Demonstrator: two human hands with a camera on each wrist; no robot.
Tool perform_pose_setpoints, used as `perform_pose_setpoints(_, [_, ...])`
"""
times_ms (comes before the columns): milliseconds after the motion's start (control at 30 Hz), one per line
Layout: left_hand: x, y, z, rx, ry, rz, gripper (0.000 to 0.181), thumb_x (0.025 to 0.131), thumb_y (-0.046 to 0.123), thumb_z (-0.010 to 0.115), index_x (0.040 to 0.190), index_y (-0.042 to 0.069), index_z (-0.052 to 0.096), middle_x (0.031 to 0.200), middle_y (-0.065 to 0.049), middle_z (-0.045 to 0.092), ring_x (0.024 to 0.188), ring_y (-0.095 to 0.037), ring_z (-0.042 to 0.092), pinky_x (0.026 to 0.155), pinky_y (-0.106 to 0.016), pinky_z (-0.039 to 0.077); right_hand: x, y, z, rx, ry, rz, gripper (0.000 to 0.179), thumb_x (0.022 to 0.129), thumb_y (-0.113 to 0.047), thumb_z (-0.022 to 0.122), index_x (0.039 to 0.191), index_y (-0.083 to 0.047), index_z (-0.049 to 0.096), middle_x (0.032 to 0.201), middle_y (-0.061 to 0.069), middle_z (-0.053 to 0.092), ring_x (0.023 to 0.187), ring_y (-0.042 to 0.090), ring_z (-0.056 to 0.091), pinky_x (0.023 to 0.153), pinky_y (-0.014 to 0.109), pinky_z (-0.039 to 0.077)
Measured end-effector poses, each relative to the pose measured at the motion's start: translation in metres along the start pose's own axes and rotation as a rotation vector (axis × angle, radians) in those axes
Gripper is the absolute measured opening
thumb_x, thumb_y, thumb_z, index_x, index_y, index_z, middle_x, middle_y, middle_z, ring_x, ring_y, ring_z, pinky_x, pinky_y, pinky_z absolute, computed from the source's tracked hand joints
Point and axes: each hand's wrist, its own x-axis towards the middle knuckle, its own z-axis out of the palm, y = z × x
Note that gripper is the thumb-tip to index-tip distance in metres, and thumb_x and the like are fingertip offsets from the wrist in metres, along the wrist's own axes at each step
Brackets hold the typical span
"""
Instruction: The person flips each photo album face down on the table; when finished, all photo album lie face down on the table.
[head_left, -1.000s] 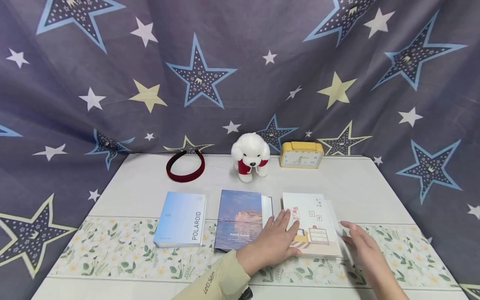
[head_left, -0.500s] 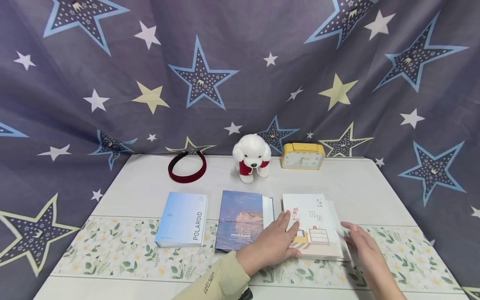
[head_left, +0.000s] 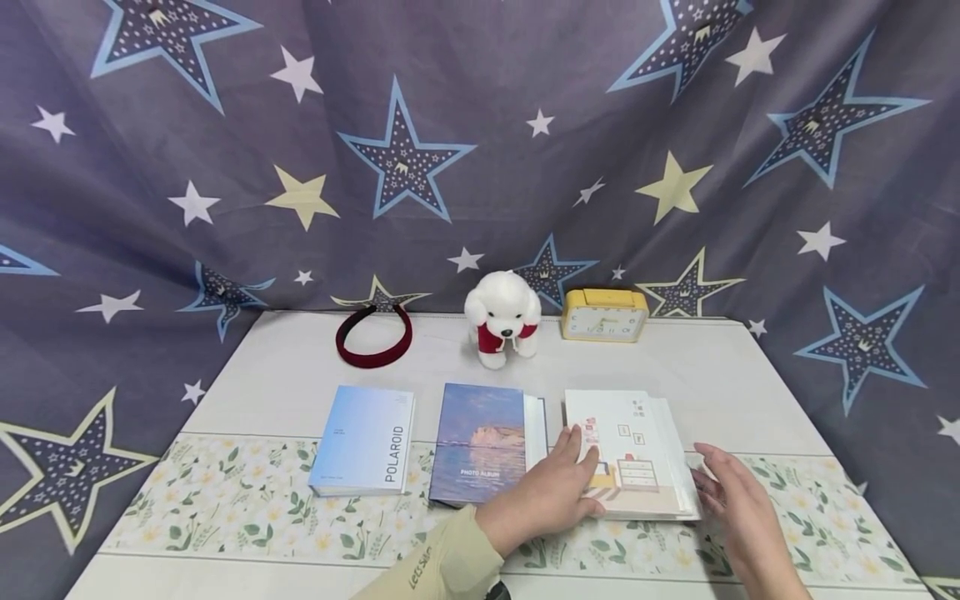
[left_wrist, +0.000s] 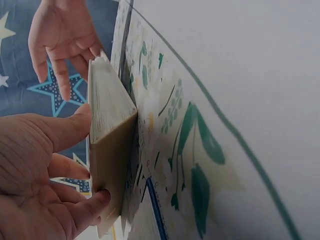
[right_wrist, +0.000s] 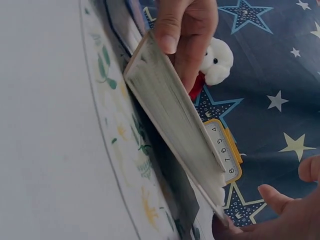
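Note:
In the head view a white album (head_left: 626, 467) with a drawn room on its cover lies on the table. My left hand (head_left: 551, 487) rests on the left part of its cover, fingers spread. The left wrist view shows the left thumb on the cover and the little finger against the tan spine (left_wrist: 114, 165). Past the right side of the album, my right hand (head_left: 738, 504) has loosely bent fingers, the lower ones at the page edges (right_wrist: 175, 110). The pages stick out to the right beyond the cover. Whether the right fingertips lift any sheet is hidden.
A sea-picture photo album (head_left: 478, 442) lies left of the left hand, close to its wrist. Farther left is a blue Polaroid album (head_left: 360, 437). Along the back stand a dark red headband (head_left: 375, 358), a white toy dog (head_left: 502, 312) and a yellow alarm clock (head_left: 603, 317).
The right hand has shifted slightly right. The loose sheets at the album's right side, upright before, now lie flatter and extend past the cover. The left hand keeps its place.

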Motion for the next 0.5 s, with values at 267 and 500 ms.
perform_pose_setpoints(267, [0.0006,-0.0012,0.0048,-0.090,0.036,-0.022,0.075,0.089,0.046,0.065,0.149,0.009,0.041,0.159,-0.021,0.019,0.146,-0.034,0.017,0.111,-0.037,0.033,0.0012,0.0036,-0.0042,0.059,-0.043,0.020,0.080,0.098,-0.060,0.023,0.156,-0.005,0.014,0.156,0.026,0.022,0.144,0.038,0.023,0.116,0.053,0.016])
perform_pose_setpoints(500, [0.0010,-0.0013,0.0049,-0.172,0.024,-0.041,0.072,0.089,0.043,0.066,0.149,0.011,0.041,0.160,-0.018,0.016,0.147,-0.033,0.014,0.109,-0.043,0.035,0.0030,0.0048,-0.0033,0.065,-0.017,0.021,0.081,0.097,-0.061,0.024,0.156,-0.007,0.014,0.154,0.023,0.030,0.143,0.036,0.027,0.117,0.050,0.018])
